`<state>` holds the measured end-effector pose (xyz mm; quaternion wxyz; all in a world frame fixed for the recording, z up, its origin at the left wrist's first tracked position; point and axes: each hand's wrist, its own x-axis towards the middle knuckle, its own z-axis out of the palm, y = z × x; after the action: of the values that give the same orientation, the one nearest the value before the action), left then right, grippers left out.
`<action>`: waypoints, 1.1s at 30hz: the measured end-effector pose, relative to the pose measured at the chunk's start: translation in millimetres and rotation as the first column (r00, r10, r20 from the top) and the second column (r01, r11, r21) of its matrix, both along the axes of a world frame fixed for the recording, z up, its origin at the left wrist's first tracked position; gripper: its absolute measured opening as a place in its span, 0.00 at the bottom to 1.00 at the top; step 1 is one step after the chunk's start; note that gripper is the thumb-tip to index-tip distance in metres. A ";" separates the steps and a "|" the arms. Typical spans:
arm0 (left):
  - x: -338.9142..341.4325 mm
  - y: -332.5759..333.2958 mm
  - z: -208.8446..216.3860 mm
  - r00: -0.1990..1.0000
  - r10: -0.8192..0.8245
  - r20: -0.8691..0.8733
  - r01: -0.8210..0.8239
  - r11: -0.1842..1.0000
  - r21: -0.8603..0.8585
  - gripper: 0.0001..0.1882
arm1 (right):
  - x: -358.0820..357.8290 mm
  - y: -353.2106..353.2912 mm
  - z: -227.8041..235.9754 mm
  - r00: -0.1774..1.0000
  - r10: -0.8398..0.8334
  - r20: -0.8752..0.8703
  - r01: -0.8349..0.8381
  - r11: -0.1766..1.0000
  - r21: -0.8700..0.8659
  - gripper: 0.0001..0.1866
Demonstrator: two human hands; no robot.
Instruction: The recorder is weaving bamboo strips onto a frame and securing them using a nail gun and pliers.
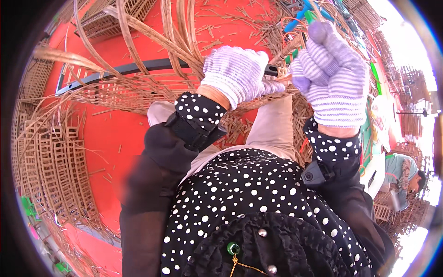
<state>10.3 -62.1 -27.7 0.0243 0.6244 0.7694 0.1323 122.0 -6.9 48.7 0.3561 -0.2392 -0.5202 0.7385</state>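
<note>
A partly woven brown wicker basket (129,94) lies on its side across my lap, with a black metal bar (131,68) along its edge and long loose strips (177,39) curving up from it. My left hand (234,74), in a white and purple striped glove, is closed over the basket's edge beside the bar's end. To its right, my right hand (331,76) in a matching glove is raised, with fingers curled tight next to the wicker strands. What it pinches, if anything, is hidden. A small green piece (309,17) shows by its upper fingers.
Slatted wicker panels (55,161) stand at the left, and another woven piece (115,18) lies at the far left. Cut strip scraps (230,23) litter the red floor (104,184). A blue tube frame (297,22) stands far right. Another person (400,177) is at the right edge.
</note>
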 end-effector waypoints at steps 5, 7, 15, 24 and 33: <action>9.3 -7.2 -15.5 0.999 -0.021 -0.028 0.024 0.994 0.110 0.28 | 1.2 -3.0 8.0 0.955 -0.269 0.123 0.287 0.943 -0.168 0.11; 8.8 -8.3 -15.1 0.999 0.017 -0.051 -0.007 0.983 0.186 0.29 | -5.8 -12.2 16.8 0.967 -0.238 0.096 0.247 0.964 -0.102 0.11; 12.1 -18.9 -29.0 0.990 -0.010 -0.142 0.079 0.867 0.492 0.36 | -43.7 62.3 -4.8 0.981 0.133 0.142 -0.129 0.991 -0.037 0.10; 8.8 -1.7 -8.2 0.992 -0.122 0.028 0.110 0.955 0.276 0.21 | -86.5 159.0 -99.9 0.853 0.366 0.371 -0.257 0.915 -0.311 0.09; -30.1 35.7 0.6 0.848 -0.120 0.516 0.178 0.982 -0.064 0.15 | 45.2 55.0 -54.7 0.880 0.039 0.473 -0.247 0.888 0.387 0.10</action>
<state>-19.8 -26.4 -27.0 0.2714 0.6228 0.6907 0.2479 167.2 48.1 -6.1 0.2123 -0.2784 -0.7572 0.5514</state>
